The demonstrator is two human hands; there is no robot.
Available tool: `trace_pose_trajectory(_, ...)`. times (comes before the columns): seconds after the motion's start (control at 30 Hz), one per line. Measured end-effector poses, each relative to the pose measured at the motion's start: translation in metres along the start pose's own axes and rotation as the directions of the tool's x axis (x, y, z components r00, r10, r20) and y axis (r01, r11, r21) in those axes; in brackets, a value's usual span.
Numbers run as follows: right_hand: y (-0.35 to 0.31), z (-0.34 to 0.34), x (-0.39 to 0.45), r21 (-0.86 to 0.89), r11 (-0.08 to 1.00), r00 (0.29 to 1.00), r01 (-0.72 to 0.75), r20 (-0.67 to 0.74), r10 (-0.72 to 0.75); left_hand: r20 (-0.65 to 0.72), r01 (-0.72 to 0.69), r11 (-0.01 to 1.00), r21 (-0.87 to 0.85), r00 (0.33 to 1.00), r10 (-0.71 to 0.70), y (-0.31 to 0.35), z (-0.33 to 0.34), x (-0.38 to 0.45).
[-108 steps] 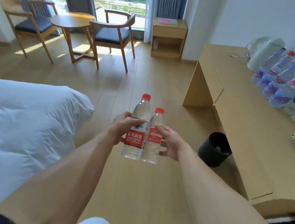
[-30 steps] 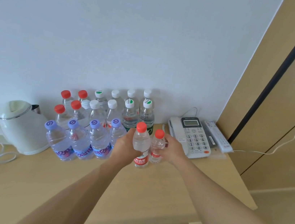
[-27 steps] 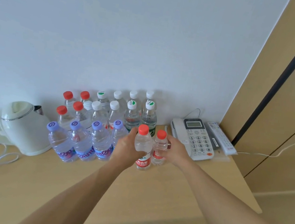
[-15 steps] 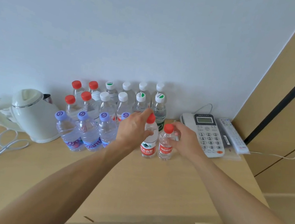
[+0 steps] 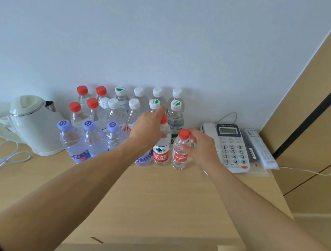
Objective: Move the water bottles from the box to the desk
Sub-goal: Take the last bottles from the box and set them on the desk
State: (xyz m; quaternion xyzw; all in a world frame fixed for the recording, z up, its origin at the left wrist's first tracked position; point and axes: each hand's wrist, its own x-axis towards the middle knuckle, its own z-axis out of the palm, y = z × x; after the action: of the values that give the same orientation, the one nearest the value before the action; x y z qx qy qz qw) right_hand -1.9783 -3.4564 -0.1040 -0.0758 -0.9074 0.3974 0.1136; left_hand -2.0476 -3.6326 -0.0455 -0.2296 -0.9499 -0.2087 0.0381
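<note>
Two red-capped water bottles stand side by side on the wooden desk, in front of a cluster of other bottles. My left hand grips the taller bottle around its neck and shoulder, with one finger sticking up. My right hand curls round the upper part of the shorter bottle, just below its cap. Both bottles are upright with their bases on the desk. The box is out of view.
A white kettle with a loose cord stands at the left. Purple-capped bottles form the front row beside my left arm. A telephone and a remote control lie to the right, near the desk's edge.
I carried both bottles from the room to the desk and set them down in front of the cluster. My left hand slid up from the taller bottle's body to its neck.
</note>
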Motion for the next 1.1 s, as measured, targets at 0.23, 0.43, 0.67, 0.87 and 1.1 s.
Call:
trace_pose_trajectory(0.23,-0.008,0.009,0.021,-0.001,0.999,0.999,-0.042,0.002,0.042,0.06,0.064,0.997,-0.048,0.996,-0.061,0.0,-0.011,0.003)
trace_pose_trajectory(0.43,-0.005,0.009,0.016,0.058,0.998,0.999,-0.034,-0.018,0.035,0.057,0.067,0.997,-0.03,0.996,-0.065,0.004,-0.011,0.006)
trace_pose_trajectory(0.67,-0.003,0.011,0.015,0.044,0.999,0.999,-0.025,-0.019,0.026,0.086,0.06,0.998,-0.011,0.995,-0.059,0.002,-0.013,0.008)
trace_pose_trajectory(0.87,-0.003,0.01,0.015,0.053,0.998,1.0,-0.026,0.004,0.026,0.07,0.09,0.996,0.004,0.993,-0.09,0.003,-0.012,0.007)
trace_pose_trajectory(1.1,-0.004,0.01,0.016,0.044,0.998,0.999,-0.038,0.021,0.037,0.049,0.081,0.996,0.021,0.995,-0.082,0.001,-0.01,0.006)
